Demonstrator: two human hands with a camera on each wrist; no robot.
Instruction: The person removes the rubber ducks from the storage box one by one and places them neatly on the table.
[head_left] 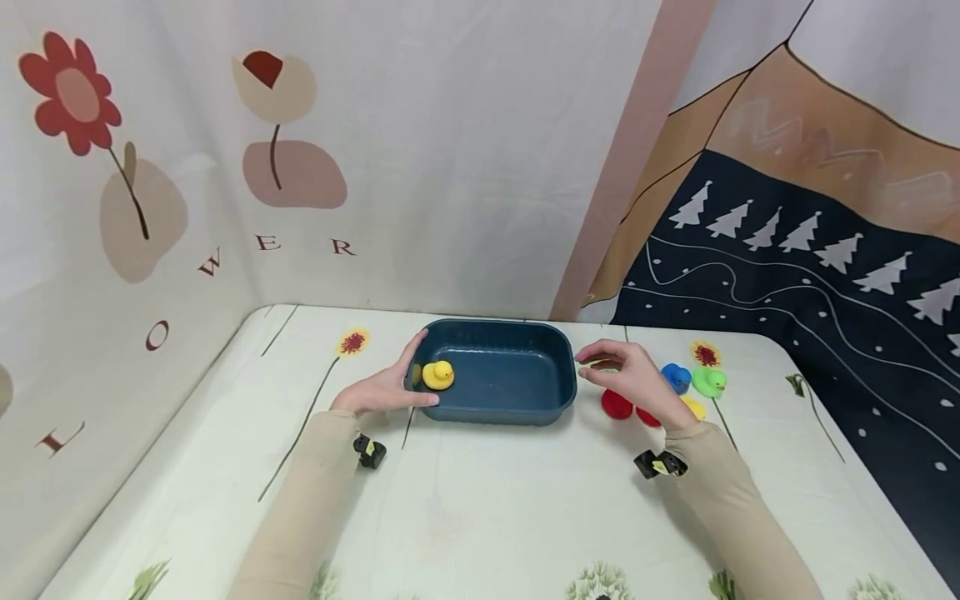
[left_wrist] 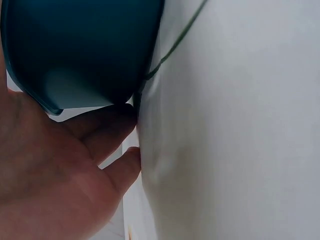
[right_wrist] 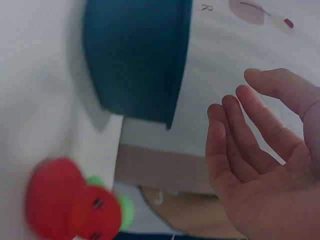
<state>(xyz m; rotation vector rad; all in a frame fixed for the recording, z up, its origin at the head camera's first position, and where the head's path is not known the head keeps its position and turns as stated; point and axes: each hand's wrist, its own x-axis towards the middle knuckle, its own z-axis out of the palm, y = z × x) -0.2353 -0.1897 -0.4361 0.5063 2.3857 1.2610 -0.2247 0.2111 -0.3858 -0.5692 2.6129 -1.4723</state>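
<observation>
A dark blue rectangular plastic tub (head_left: 495,412) sits on the table with a yellow rubber duck (head_left: 438,375) inside its left end. My left hand (head_left: 386,387) grips that end, thumb along the front rim and fingers toward the back corner. In the left wrist view, fingers of the left hand (left_wrist: 75,155) lie against the tub's outer wall (left_wrist: 80,55). Just off the tub's right end hovers my right hand (head_left: 626,375), fingers loosely bent and nothing between them. Below it, a red rubber duck (right_wrist: 70,200) stands on the table in the right wrist view.
Right of the tub, partly under my right hand, are red ducks (head_left: 617,405), a blue duck (head_left: 676,378), a green duck (head_left: 709,382) and a yellow duck (head_left: 693,407). A printed white cloth (head_left: 480,508) covers the table, and a patterned curtain (head_left: 450,167) hangs behind it.
</observation>
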